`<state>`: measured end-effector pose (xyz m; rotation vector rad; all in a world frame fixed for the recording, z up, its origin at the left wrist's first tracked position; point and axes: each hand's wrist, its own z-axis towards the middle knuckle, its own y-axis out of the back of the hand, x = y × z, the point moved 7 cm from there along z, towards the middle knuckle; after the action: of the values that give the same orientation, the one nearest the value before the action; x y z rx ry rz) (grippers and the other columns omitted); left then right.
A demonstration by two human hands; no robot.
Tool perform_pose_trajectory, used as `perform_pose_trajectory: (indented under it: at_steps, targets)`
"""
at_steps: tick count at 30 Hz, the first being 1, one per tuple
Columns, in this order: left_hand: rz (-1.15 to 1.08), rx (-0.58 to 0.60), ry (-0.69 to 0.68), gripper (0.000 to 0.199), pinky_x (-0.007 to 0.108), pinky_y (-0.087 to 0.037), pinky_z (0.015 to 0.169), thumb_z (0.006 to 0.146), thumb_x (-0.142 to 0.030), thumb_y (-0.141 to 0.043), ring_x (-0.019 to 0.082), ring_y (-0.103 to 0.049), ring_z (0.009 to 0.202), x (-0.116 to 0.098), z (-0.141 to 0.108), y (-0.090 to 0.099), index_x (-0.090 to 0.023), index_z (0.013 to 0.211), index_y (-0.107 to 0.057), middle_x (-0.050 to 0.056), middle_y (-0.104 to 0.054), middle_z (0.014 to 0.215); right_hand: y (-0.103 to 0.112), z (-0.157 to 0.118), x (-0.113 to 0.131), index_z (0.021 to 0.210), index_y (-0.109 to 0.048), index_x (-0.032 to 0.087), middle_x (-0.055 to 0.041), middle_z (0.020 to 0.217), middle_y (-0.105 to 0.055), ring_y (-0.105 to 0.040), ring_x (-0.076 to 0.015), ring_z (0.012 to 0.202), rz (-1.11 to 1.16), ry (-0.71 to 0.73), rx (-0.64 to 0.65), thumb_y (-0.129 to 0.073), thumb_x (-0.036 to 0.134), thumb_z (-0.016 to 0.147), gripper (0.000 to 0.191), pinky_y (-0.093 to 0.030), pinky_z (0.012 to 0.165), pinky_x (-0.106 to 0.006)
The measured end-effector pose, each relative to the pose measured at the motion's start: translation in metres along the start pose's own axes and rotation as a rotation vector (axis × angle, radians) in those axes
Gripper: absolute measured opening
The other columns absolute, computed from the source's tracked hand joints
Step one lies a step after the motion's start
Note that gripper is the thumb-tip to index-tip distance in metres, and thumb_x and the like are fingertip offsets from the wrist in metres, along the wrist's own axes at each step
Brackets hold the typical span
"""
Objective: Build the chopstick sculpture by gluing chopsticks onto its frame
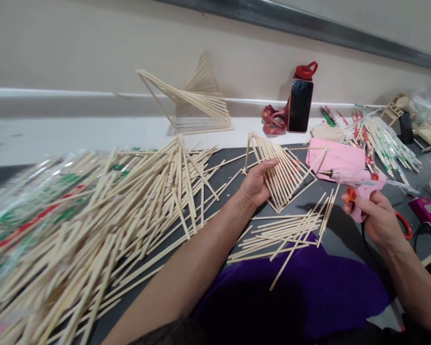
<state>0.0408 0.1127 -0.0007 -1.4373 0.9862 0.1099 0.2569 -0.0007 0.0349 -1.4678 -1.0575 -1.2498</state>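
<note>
Holding the stick frame [285,170] over the dark table [339,251], we had our left hand [255,186] clamped on its side. Its sticks [282,187] sloped downward to the right. Our right hand [380,218], well apart, gripped the glue gun [362,179], whose nozzle [325,172] pointed left, toward the frame. Behind were a white ledge [104,127] and a pale wall [86,43].

A fanned stick frame [284,178] tilts near a raised pink glue gun [362,179].
</note>
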Motion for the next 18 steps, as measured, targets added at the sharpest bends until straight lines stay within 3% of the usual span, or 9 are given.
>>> perform_pose_trajectory:
  at_steps: [4,7,9,13,18]
  targets:
    - [0.018,-0.02,-0.021,0.028,0.05,-0.048,0.101,0.071,-0.028,-0.063,0.034,-0.065,0.109,-0.001,0.0,-0.001,-0.01,0.091,-0.07,0.015,-0.075,0.097,0.009,-0.007,-0.003,0.082,-0.074,0.019,-0.0051,0.078,-0.073,-0.066,-0.017,0.061,-0.322,0.086,-0.027,-0.075,0.032,0.073,0.016,-0.049,0.051,-0.026]
    - [0.028,-0.018,-0.029,0.028,0.05,-0.048,0.101,0.07,-0.029,-0.063,0.034,-0.065,0.109,-0.002,0.0,-0.001,-0.01,0.09,-0.07,0.016,-0.075,0.097,0.005,-0.014,0.011,0.075,-0.075,0.02,-0.0054,0.079,-0.075,-0.068,-0.0199,0.069,-0.617,0.284,-0.058,-0.073,0.031,0.075,0.012,-0.053,0.061,-0.03]
    - [0.028,-0.015,-0.03,0.028,0.05,-0.048,0.1,0.07,-0.029,-0.063,0.034,-0.065,0.109,-0.001,0.001,-0.001,-0.01,0.09,-0.07,0.015,-0.075,0.096,-0.004,-0.02,0.023,0.082,-0.076,0.021,-0.0054,0.083,-0.075,-0.068,-0.0212,0.072,-0.746,0.409,-0.063,-0.069,0.031,0.077,0.013,-0.055,0.065,-0.033]
    - [0.019,-0.018,-0.024,0.026,0.049,-0.05,0.098,0.07,-0.028,-0.063,0.033,-0.066,0.106,-0.001,0.0,-0.002,-0.011,0.088,-0.07,0.014,-0.075,0.095,-0.02,-0.026,0.034,0.092,-0.075,0.02,-0.0062,0.079,-0.074,-0.067,-0.0209,0.065,-0.851,0.525,-0.03,-0.062,0.032,0.082,0.02,-0.056,0.064,-0.035]
    - [0.027,-0.012,-0.029,0.026,0.049,-0.05,0.098,0.07,-0.027,-0.063,0.032,-0.067,0.106,-0.001,0.0,-0.001,-0.011,0.088,-0.07,0.014,-0.075,0.096,-0.021,-0.025,0.033,0.096,-0.074,0.019,-0.0067,0.078,-0.072,-0.064,-0.0197,0.059,-0.929,0.569,-0.021,-0.061,0.033,0.084,0.022,-0.057,0.069,-0.039]
